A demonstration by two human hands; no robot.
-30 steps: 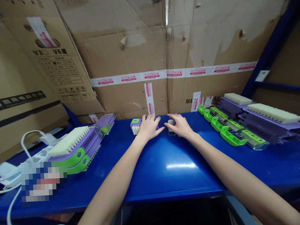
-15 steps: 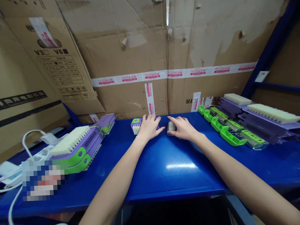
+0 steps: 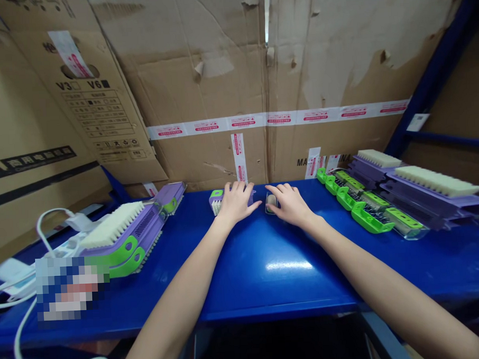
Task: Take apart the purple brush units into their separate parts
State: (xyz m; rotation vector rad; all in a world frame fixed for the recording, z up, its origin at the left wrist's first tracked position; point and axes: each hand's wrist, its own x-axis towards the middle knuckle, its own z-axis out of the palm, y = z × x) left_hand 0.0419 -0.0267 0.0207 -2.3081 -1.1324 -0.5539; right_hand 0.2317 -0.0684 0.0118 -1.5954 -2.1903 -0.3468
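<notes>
On the blue shelf, a purple brush (image 3: pixel 215 203) with white bristles and a green end lies under my left hand (image 3: pixel 235 202). That hand is closed over its top, fingers bent over the far side and thumb sticking out to the right. To its right, my right hand (image 3: pixel 290 202) is closed round a small clear plastic case (image 3: pixel 271 203) with a beige roller-like part in it. Its thumb is at the near side and its fingers reach over the far side. The palm hides the rest of the case. A narrow gap separates the two pieces.
At left lie stacked purple brushes (image 3: pixel 114 224), a power strip (image 3: pixel 63 245) and white cables (image 3: pixel 18 337). Green clip parts (image 3: pixel 370 219), clear cases (image 3: pixel 406 225) and purple brush bodies (image 3: pixel 438 181) line the right side. Cardboard (image 3: pixel 204 91) walls the back.
My right hand has shifted slightly left with the clear case, which sits a little nearer the brush and has turned a bit. My left hand has barely moved on the brush.
</notes>
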